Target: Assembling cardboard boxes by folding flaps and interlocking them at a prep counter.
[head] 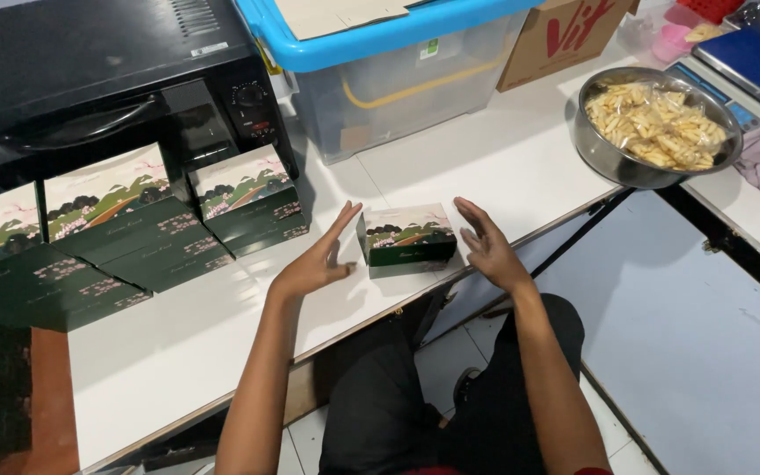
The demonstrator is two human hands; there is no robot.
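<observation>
A small dark green box (408, 235) with a landscape picture on its lid stands near the front edge of the white table (503, 167). My left hand (320, 257) is open just left of the box, palm facing it, not touching. My right hand (485, 242) is open just right of the box, fingers spread, a small gap between them. Neither hand holds anything.
Stacks of the same green boxes (134, 237) line the table's left part in front of a black oven (107, 88). A clear bin with a blue rim (380, 62) and a cardboard box (556, 40) stand behind. A metal bowl of bagged pale snack sticks (657, 127) sits right, beside a scale (749, 66).
</observation>
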